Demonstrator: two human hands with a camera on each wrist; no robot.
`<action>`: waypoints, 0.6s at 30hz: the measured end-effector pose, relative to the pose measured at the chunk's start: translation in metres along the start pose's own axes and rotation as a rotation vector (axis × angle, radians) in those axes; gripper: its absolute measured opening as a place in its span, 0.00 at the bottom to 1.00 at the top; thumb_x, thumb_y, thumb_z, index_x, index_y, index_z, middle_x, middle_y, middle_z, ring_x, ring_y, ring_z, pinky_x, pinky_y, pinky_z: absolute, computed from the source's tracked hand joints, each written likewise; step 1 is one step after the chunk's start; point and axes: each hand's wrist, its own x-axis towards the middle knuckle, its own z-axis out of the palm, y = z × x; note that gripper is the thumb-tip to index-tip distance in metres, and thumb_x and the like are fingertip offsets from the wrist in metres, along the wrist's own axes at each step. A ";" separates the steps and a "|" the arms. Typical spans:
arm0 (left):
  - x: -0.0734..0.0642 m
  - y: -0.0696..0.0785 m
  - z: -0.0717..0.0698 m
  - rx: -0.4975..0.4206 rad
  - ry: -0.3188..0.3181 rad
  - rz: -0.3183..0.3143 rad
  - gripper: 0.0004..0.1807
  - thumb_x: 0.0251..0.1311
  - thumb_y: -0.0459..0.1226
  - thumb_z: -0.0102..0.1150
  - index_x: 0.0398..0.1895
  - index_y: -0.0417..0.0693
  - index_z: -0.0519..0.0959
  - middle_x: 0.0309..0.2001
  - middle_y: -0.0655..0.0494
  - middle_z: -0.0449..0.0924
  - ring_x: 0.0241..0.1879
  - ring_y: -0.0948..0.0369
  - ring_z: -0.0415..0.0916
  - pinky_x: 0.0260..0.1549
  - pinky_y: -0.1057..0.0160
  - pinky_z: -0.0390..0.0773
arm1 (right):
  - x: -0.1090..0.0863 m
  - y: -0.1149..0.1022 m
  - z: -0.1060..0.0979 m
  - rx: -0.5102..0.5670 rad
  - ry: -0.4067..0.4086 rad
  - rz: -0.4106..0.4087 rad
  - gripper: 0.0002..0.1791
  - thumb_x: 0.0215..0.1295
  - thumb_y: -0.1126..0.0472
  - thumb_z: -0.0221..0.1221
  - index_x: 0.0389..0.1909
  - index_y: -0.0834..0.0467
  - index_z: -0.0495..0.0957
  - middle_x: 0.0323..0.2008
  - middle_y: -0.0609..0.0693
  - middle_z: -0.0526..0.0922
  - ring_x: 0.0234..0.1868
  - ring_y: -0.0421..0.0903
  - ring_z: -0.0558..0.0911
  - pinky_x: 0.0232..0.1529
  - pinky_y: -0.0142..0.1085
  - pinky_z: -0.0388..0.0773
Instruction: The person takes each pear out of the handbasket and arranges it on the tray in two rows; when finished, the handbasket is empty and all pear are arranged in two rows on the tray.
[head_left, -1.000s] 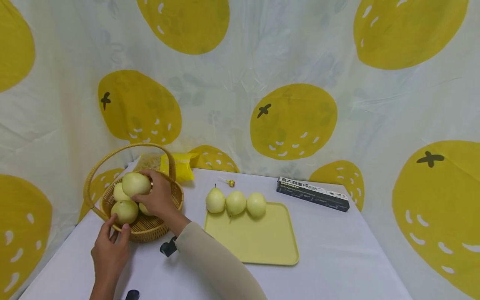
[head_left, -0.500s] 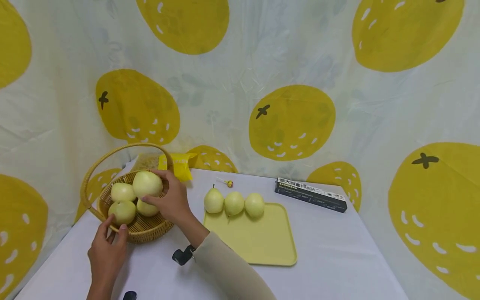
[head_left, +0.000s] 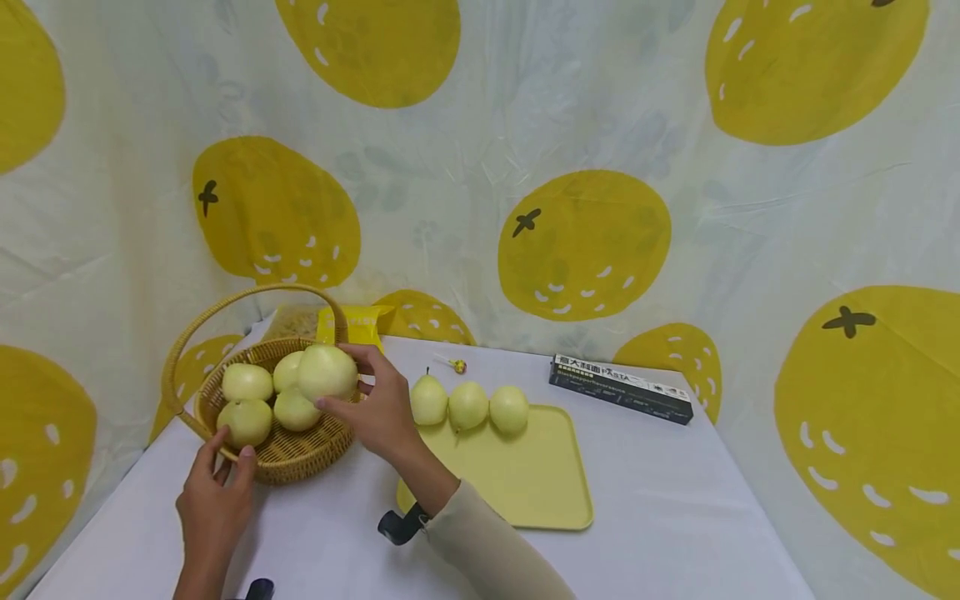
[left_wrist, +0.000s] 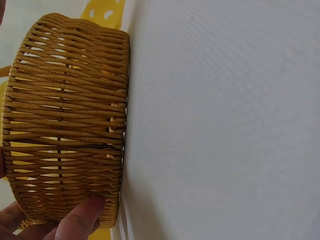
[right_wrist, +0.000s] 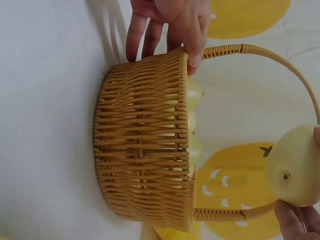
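A round wicker basket with a tall arched handle stands at the left of the table. Several pale yellow-green pears lie inside it. My left hand grips the basket's near left rim; the right wrist view shows the thumb over the edge and other fingers along the outer wall. Above the basket's right side, my right hand pinches another pear between thumb and fingers, raised over the rim in the right wrist view. Three more pears stand in a row along the back of a yellow tray.
Behind the basket lie a yellow packet and a clear bag of pasta. A lollipop lies behind the tray. A long dark pasta box is at the back right. A printed curtain hangs behind the table.
My right hand has carried its pear rightward from the basket's back left to above its right rim, uncovering the pears inside. My left hand stays at the rim.
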 end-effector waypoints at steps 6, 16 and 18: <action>0.000 0.000 0.000 0.005 -0.005 -0.003 0.36 0.80 0.51 0.47 0.86 0.52 0.56 0.84 0.41 0.53 0.75 0.32 0.66 0.71 0.35 0.72 | -0.009 -0.002 -0.018 0.023 0.003 0.009 0.38 0.55 0.57 0.81 0.67 0.41 0.77 0.61 0.37 0.82 0.60 0.36 0.81 0.62 0.32 0.86; 0.000 0.000 -0.001 0.009 -0.004 0.005 0.36 0.80 0.50 0.48 0.86 0.51 0.57 0.84 0.41 0.55 0.75 0.32 0.67 0.71 0.35 0.73 | -0.023 0.007 -0.048 0.034 0.018 0.044 0.39 0.54 0.57 0.82 0.66 0.35 0.77 0.61 0.33 0.82 0.61 0.38 0.80 0.62 0.34 0.86; 0.000 0.000 -0.001 0.006 -0.003 0.005 0.36 0.80 0.50 0.48 0.86 0.51 0.57 0.84 0.42 0.54 0.75 0.32 0.67 0.71 0.35 0.73 | -0.026 0.009 -0.054 0.044 0.023 0.056 0.39 0.54 0.57 0.82 0.66 0.35 0.77 0.61 0.35 0.82 0.61 0.39 0.80 0.62 0.37 0.86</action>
